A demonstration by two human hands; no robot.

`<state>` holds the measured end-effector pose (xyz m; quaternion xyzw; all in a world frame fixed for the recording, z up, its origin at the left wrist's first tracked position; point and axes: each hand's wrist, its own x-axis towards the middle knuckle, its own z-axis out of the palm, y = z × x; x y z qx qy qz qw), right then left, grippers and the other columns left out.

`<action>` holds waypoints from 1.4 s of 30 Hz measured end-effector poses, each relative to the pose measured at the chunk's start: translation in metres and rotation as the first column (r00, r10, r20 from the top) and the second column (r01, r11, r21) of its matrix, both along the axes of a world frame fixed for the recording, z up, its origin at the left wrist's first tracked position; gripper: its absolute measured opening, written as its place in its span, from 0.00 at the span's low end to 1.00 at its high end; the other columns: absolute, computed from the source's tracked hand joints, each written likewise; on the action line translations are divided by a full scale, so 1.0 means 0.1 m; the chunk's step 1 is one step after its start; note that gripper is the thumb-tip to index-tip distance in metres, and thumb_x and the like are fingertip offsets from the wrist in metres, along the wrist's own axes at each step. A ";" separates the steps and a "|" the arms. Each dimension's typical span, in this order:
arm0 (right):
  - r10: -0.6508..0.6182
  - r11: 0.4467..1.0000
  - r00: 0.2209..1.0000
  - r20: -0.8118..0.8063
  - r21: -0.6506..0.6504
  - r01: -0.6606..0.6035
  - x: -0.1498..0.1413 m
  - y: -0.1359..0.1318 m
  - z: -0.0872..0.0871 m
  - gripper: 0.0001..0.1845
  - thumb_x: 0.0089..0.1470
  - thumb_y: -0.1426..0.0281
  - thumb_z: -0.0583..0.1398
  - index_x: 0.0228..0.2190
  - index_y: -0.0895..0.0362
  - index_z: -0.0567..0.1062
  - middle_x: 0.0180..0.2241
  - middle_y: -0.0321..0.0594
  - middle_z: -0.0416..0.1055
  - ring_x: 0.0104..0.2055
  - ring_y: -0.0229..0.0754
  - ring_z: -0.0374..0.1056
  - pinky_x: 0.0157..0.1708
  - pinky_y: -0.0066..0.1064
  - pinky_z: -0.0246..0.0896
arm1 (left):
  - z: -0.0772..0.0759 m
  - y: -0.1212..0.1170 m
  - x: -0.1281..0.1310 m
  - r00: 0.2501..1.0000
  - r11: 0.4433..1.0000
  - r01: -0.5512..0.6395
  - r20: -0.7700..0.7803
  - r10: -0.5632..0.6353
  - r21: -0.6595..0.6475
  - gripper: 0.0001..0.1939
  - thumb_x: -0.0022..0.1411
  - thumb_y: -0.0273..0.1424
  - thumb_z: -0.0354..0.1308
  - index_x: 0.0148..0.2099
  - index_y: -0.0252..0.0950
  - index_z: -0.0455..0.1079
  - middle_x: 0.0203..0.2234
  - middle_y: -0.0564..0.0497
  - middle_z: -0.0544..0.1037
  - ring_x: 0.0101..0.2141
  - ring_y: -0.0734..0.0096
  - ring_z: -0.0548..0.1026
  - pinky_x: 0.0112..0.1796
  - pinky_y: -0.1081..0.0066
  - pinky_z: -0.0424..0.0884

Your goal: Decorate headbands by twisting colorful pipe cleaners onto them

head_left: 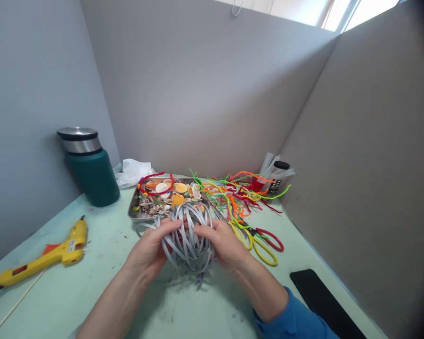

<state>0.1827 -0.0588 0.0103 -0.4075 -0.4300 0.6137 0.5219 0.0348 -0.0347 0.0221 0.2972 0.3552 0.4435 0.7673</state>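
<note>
A loose bundle of looped silver-grey ribbon [192, 245] hangs between my two hands above the table's middle. My left hand [155, 245] grips its left side, thumb laid over the strands. On the other side my right hand [224, 238] pinches the loops between thumb and fingers. The fingertips of both hands are partly hidden by the ribbon. Just behind the bundle is a metal tray [136, 214] of seashells [159, 202], with a red pipe-cleaner ring [172, 181] on top. Small dark scraps [183, 280] lie below the ribbon.
Yellow-handled scissors [265, 252] and red-handled scissors [273, 240] lie right of my hands, near a pile of coloured pipe cleaners [236, 193]. A yellow glue gun [61, 252] and green bottle [93, 176] are left. A black flat object [318, 294] lies front right. Grey partitions [215, 94] enclose the table.
</note>
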 end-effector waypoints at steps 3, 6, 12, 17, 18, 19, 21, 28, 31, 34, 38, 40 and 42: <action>0.017 0.999 1.000 -0.002 0.029 -0.017 -0.01 0.00 0.01 0.12 0.44 0.69 0.60 0.33 0.61 0.77 0.26 0.38 0.73 0.27 0.38 0.66 0.35 0.31 0.60 | 0.00 0.02 -0.01 1.000 1.000 0.004 -0.007 -0.004 -0.018 0.04 0.49 0.24 0.61 0.31 0.29 0.74 0.22 0.49 0.78 0.23 0.71 0.75 0.27 0.74 0.70; 0.000 0.999 1.000 0.025 0.037 -0.001 0.00 0.00 0.03 0.09 0.45 0.70 0.58 0.29 0.60 0.76 0.24 0.36 0.72 0.25 0.36 0.64 0.32 0.29 0.60 | 0.00 0.02 -0.01 1.000 1.000 0.009 -0.014 -0.009 -0.019 0.02 0.49 0.24 0.61 0.29 0.29 0.73 0.21 0.49 0.78 0.22 0.71 0.75 0.26 0.75 0.70; -0.052 0.999 0.999 -0.010 -0.014 0.052 -0.01 0.01 -0.01 0.07 0.44 0.68 0.60 0.24 0.61 0.74 0.18 0.32 0.66 0.19 0.32 0.58 0.22 0.24 0.52 | 0.01 0.01 -0.01 0.999 0.999 0.034 0.022 -0.033 -0.034 0.02 0.51 0.23 0.60 0.30 0.30 0.74 0.23 0.49 0.80 0.23 0.69 0.76 0.28 0.73 0.72; 0.003 0.999 0.998 -0.066 -0.034 -0.005 0.01 0.01 -0.04 0.13 0.44 0.64 0.63 0.31 0.60 0.76 0.23 0.35 0.70 0.23 0.34 0.63 0.26 0.26 0.56 | -0.02 0.03 -0.01 0.999 0.999 0.034 0.015 -0.034 -0.010 0.03 0.50 0.24 0.61 0.31 0.30 0.74 0.22 0.48 0.79 0.24 0.69 0.77 0.28 0.73 0.72; 0.018 0.999 0.998 -0.055 -0.031 -0.019 0.01 0.00 -0.03 0.15 0.43 0.64 0.64 0.33 0.61 0.76 0.24 0.36 0.72 0.25 0.35 0.65 0.28 0.26 0.58 | -0.02 0.03 -0.01 0.999 0.999 0.031 0.007 -0.031 -0.005 0.04 0.50 0.24 0.62 0.31 0.30 0.74 0.22 0.49 0.79 0.24 0.68 0.77 0.28 0.73 0.72; 0.035 0.999 0.998 -0.046 -0.031 -0.036 0.02 0.00 -0.03 0.16 0.42 0.64 0.64 0.34 0.61 0.76 0.26 0.38 0.73 0.27 0.36 0.66 0.29 0.27 0.59 | -0.02 0.03 -0.01 1.000 1.000 0.029 -0.001 -0.029 0.000 0.04 0.49 0.24 0.62 0.31 0.30 0.74 0.22 0.49 0.79 0.24 0.68 0.77 0.28 0.72 0.72; 0.068 0.997 0.997 -0.045 -0.040 -0.070 0.03 -0.01 -0.01 0.18 0.42 0.64 0.65 0.35 0.61 0.76 0.27 0.39 0.74 0.30 0.39 0.68 0.32 0.29 0.60 | -0.02 0.02 -0.01 1.000 1.000 0.023 -0.011 -0.023 0.003 0.04 0.49 0.25 0.62 0.31 0.30 0.74 0.23 0.49 0.79 0.24 0.68 0.77 0.29 0.71 0.72; 0.029 0.997 0.996 -0.085 -0.069 -0.035 0.01 0.00 0.03 0.15 0.41 0.66 0.64 0.33 0.61 0.77 0.26 0.38 0.75 0.27 0.38 0.68 0.32 0.30 0.60 | 0.00 0.01 -0.01 1.000 1.000 -0.002 -0.002 0.002 -0.018 0.06 0.49 0.24 0.62 0.33 0.30 0.72 0.24 0.48 0.79 0.24 0.68 0.77 0.28 0.72 0.72; -0.011 0.990 0.999 -0.049 -0.141 0.004 0.02 0.00 0.04 0.11 0.42 0.66 0.62 0.27 0.62 0.75 0.21 0.38 0.72 0.21 0.36 0.65 0.24 0.27 0.58 | -0.01 0.00 -0.01 0.999 0.999 0.043 0.025 -0.043 0.013 0.04 0.49 0.25 0.62 0.30 0.32 0.70 0.22 0.50 0.78 0.23 0.68 0.76 0.26 0.71 0.72; -0.010 0.989 1.000 -0.018 -0.151 0.008 0.02 0.00 0.03 0.11 0.44 0.65 0.60 0.21 0.62 0.73 0.18 0.37 0.69 0.19 0.35 0.63 0.20 0.25 0.56 | -0.02 0.00 -0.01 0.995 0.994 0.097 0.030 -0.099 0.053 0.04 0.51 0.26 0.61 0.30 0.31 0.70 0.21 0.48 0.78 0.23 0.65 0.77 0.28 0.68 0.73; 0.008 0.998 0.999 -0.033 -0.065 -0.010 0.02 0.02 -0.04 0.11 0.42 0.65 0.62 0.19 0.60 0.70 0.17 0.33 0.66 0.19 0.32 0.60 0.22 0.24 0.55 | -0.02 0.00 0.00 0.992 0.990 0.122 0.031 -0.124 0.072 0.05 0.51 0.26 0.61 0.32 0.31 0.70 0.22 0.47 0.79 0.23 0.63 0.77 0.29 0.67 0.73; 0.020 0.998 0.999 -0.034 -0.060 -0.022 0.02 0.02 -0.07 0.12 0.41 0.64 0.64 0.22 0.60 0.71 0.18 0.33 0.65 0.20 0.32 0.60 0.22 0.24 0.55 | -0.01 0.00 0.01 0.993 0.992 0.112 0.034 -0.114 0.059 0.05 0.50 0.26 0.61 0.32 0.31 0.70 0.23 0.47 0.79 0.23 0.64 0.77 0.28 0.67 0.73; 0.028 0.998 0.999 -0.035 -0.062 -0.030 0.02 0.02 -0.08 0.13 0.41 0.64 0.65 0.25 0.61 0.72 0.20 0.34 0.67 0.20 0.32 0.60 0.23 0.24 0.55 | -0.01 -0.01 0.01 0.995 0.995 0.093 0.036 -0.094 0.042 0.05 0.49 0.25 0.62 0.31 0.32 0.70 0.23 0.48 0.79 0.22 0.64 0.77 0.27 0.68 0.73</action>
